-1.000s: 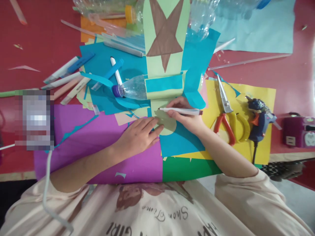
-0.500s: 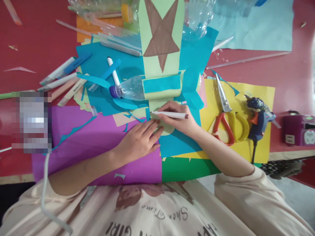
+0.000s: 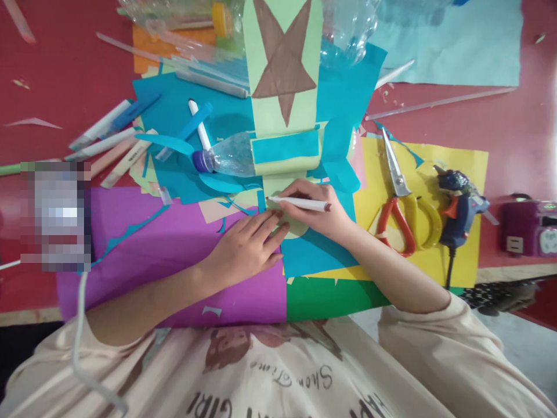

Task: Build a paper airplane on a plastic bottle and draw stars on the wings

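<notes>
In my right hand (image 3: 319, 209) is a white marker (image 3: 304, 203) with a brown end, its tip over the left edge of a pale green paper strip (image 3: 278, 186). My left hand (image 3: 248, 241) lies flat, fingers stretched, with fingertips on the lower part of that strip. Just beyond is a clear plastic bottle (image 3: 232, 155) lying on its side, purple cap to the left, wrapped in pale green paper with a blue band (image 3: 286, 148). Blue paper pieces (image 3: 342, 157) stick out at its right end. Behind it spreads a pale green panel bearing a brown star (image 3: 285, 64).
Scissors (image 3: 395, 191) with red and yellow handles and a blue glue gun (image 3: 459, 215) lie on yellow paper (image 3: 472, 174) to the right. Several markers (image 3: 104, 125) are at the left, purple paper (image 3: 130, 232) in front. A cable (image 3: 78, 337) hangs at lower left.
Both hands and the marker stay almost in place. The view has shifted very slightly.
</notes>
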A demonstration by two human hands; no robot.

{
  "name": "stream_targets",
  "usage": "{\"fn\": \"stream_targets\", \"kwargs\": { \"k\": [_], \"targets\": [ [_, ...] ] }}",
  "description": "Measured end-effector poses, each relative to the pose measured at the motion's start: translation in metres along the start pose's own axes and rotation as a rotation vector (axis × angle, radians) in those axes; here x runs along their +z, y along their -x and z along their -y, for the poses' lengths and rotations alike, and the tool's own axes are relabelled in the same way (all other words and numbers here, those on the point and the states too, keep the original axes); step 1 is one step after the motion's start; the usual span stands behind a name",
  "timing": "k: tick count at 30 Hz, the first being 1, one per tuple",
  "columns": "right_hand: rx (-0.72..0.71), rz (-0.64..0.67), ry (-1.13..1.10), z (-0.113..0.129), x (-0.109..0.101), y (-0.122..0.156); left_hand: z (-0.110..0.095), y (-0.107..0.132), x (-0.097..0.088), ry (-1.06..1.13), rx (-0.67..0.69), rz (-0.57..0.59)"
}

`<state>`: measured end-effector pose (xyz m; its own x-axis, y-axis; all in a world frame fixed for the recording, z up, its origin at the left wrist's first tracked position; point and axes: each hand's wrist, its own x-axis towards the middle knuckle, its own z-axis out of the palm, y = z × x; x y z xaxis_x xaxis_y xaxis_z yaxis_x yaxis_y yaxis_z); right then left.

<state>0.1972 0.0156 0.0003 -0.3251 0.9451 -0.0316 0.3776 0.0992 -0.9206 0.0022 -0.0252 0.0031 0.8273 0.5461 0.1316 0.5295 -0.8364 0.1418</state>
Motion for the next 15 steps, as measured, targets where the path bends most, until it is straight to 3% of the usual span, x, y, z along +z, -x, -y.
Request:
{"fn": "stream_targets", "kwargs": {
  "k": [9,15],
  "targets": [
    [0.020,-0.053,-0.029,-0.0008,-0.0035,0.0026,0.0014,-0.0002,-0.0021,0.011,0.006,0.026],
    [0.040,-0.089,-0.056,0.0003,-0.0073,0.0032,0.0014,-0.0003,-0.0022,-0.014,0.015,-0.028]
  ]
}}
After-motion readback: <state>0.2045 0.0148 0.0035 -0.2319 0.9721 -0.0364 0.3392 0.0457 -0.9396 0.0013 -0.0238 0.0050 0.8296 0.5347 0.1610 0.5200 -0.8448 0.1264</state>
